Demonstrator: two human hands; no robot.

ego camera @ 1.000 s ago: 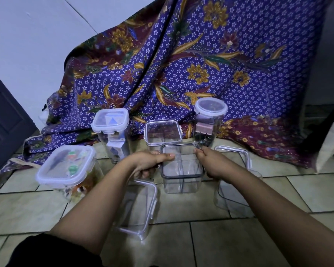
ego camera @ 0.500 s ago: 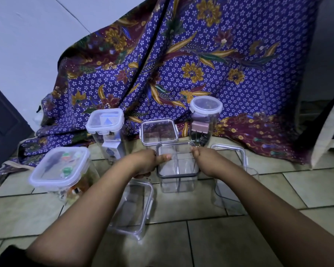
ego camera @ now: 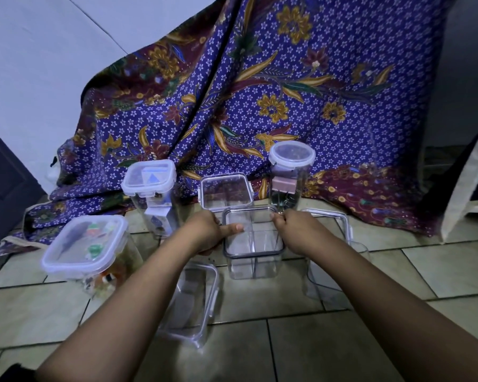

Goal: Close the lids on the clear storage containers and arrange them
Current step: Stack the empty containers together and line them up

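Two hands hold one clear box.
Head view: the box stands on the tiled floor, in the middle. The left hand grips its left side, thumb flat on the lid. The right hand curls its fingers on the right edge. Closed boxes stand behind.

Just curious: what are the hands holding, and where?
Both the left hand and right hand grip the grey-rimmed clear container by opposite sides of its top rim.
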